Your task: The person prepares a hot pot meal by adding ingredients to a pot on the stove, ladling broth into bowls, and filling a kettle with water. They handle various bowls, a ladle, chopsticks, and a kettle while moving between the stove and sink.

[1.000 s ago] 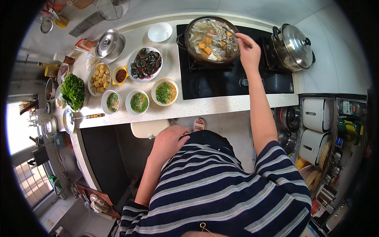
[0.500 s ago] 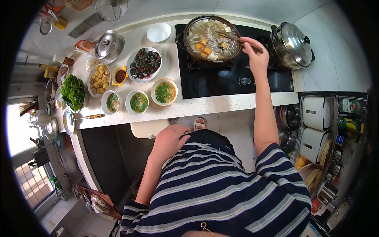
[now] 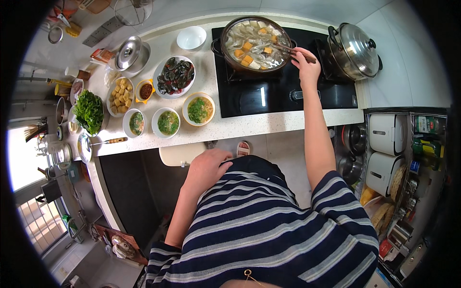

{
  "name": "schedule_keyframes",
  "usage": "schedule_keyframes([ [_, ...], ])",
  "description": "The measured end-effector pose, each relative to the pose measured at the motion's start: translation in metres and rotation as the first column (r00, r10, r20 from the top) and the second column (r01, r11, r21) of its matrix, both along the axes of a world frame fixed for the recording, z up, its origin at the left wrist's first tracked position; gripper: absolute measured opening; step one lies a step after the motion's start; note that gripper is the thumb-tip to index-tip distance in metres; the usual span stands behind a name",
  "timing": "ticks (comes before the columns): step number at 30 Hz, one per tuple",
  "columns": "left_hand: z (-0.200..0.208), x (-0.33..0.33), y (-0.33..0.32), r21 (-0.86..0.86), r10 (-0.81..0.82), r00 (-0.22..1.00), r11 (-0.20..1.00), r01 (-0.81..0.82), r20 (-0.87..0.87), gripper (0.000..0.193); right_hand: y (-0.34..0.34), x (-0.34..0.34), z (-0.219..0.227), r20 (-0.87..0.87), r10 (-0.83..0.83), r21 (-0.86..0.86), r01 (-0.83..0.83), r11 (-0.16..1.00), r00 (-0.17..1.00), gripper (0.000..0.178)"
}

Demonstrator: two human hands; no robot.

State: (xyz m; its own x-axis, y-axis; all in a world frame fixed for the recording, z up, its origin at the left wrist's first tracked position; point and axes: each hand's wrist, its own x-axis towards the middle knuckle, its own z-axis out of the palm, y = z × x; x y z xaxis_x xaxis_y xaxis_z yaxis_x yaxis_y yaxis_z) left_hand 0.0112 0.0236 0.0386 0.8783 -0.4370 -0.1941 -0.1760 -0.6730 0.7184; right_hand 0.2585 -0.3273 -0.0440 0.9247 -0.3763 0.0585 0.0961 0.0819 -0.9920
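My right hand [image 3: 307, 69] grips a pair of wooden chopsticks [image 3: 286, 48], their tips dipping into the soup at the right side of a dark brown pot [image 3: 228, 60]. In the broth float orange cubes [image 3: 247, 46], white tofu-like pieces and pale greyish strips. The pot stands on the left part of a black gas hob [image 3: 245, 103]. My left hand [image 3: 207, 169] rests against the front of my body at the waist, fingers loosely stretched, holding nothing.
Left of the hob stand a white bowl [image 3: 191, 38], a plate of dark sliced eggs [image 3: 176, 76], three bowls of chopped greens [image 3: 200, 109], fried tofu cubes [image 3: 121, 95], red sauce [image 3: 145, 90] and leafy greens [image 3: 89, 110]. A lidded steel pot [image 3: 353, 50] occupies the hob's right.
The chopsticks have drawn a little toward the right and nearer me, and the pieces in the soup have shifted. My left hand stays in place.
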Motion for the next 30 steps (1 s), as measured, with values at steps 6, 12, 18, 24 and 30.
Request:
schedule_keyframes([
  [6, -0.003, -0.006, 0.000, 0.008, 0.019, 0.999, 1.000, -0.018, -0.038, 0.020, 0.008, -0.034, 0.048, 0.059, -0.031, 0.050, 0.028, 0.998, 0.998, 0.017],
  [12, -0.008, -0.002, -0.006, 0.002, -0.046, 0.999, 0.999, 0.046, 0.007, 0.020, 0.014, -0.030, 0.026, 0.037, 0.026, 0.023, -0.027, 0.999, 0.999, 0.015],
  [18, -0.006, -0.004, -0.007, 0.003, -0.010, 1.000, 1.000, 0.010, 0.013, 0.020, 0.019, -0.050, 0.049, 0.087, -0.060, 0.016, 0.059, 0.998, 0.994, 0.015],
  [24, -0.006, -0.010, -0.007, 0.010, -0.020, 1.000, 1.000, 0.020, 0.007, 0.020, 0.039, -0.063, 0.033, 0.030, 0.066, 0.224, -0.071, 0.972, 0.997, 0.015],
  [30, -0.005, -0.012, -0.005, 0.031, -0.007, 1.000, 0.999, 0.007, -0.016, 0.021, 0.028, -0.057, 0.005, 0.077, -0.066, 0.159, 0.053, 0.986, 0.995, 0.016],
])
